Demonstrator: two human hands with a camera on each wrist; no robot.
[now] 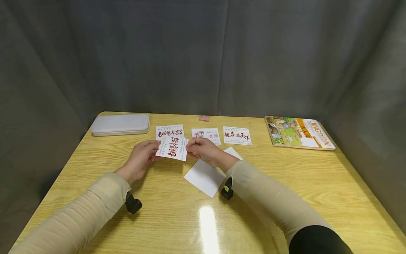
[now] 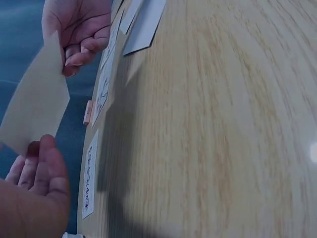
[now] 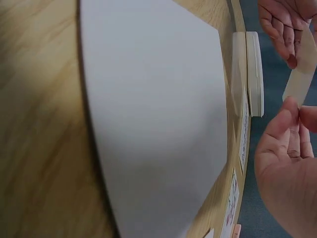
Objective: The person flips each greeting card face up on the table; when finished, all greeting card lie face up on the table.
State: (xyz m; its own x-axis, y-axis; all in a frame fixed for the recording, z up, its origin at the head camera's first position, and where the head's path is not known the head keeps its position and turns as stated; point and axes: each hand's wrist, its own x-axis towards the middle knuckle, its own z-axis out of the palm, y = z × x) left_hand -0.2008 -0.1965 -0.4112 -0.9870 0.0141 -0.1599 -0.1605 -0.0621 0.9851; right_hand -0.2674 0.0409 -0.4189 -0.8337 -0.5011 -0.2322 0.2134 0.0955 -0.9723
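Observation:
Both hands hold one white card with red lettering (image 1: 172, 151) raised and tilted above the table. My left hand (image 1: 139, 160) pinches its left edge, and my right hand (image 1: 204, 151) pinches the right edge. The plain back of this card (image 2: 39, 99) shows in the left wrist view. Just behind it lies a card with the same red lettering (image 1: 169, 131), partly covered. To the right are a card with pink flowers (image 1: 200, 134), partly hidden by my right hand, and another red-lettered card (image 1: 237, 135). A blank white card (image 1: 205, 178) lies under my right forearm.
Another white card (image 1: 233, 152) shows partly behind the right wrist. At the back left sits a white pencil case (image 1: 120, 124). A small pink block (image 1: 204, 118) lies by the back edge, and a picture book (image 1: 299, 133) at the back right. A grey curtain (image 1: 203, 56) hangs behind.

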